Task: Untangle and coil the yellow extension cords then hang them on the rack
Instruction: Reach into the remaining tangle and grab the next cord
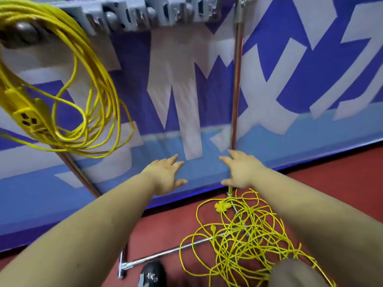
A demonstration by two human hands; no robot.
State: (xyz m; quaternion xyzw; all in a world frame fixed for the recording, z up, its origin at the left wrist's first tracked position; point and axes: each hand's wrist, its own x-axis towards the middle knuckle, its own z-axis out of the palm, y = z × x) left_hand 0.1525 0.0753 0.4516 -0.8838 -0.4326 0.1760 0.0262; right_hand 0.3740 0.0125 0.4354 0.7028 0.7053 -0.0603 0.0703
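both hands empty, held out in front, fingers straight and spread. left hand (165,172) and right hand (241,169) sit side by side with a gap between them, palms facing down or away, neither touching a cord. right hand overlaps the upright chrome pole (236,79) in view; contact there cannot be told.

one coiled yellow cord (91,83) already hangs on the rack (149,15), up and to the left of the left hand, well apart from it. its yellow socket block (27,114) dangles in the lower part of the coil. the loops look loose but gathered.

second cord is a tangled yellow pile (238,241) on the red floor (165,228), below and nearer the body than the right hand, draped over the rack's chrome base bar (161,254). a yellow plug (222,206) lies at the far edge of the pile, just below the right hand.

step, as a guess: between cords. first one hung, the tangle on the floor not started.

next move calls for both hands dropping to the pile, right hand likely taking the plug end since it is closest. then work loops free of the base bar before coiling, or the cord will snag on it. grey hooks on the rack right of the hung coil look free for it.

blue and white banner (207,100) behind everything. frame is motion blurred.
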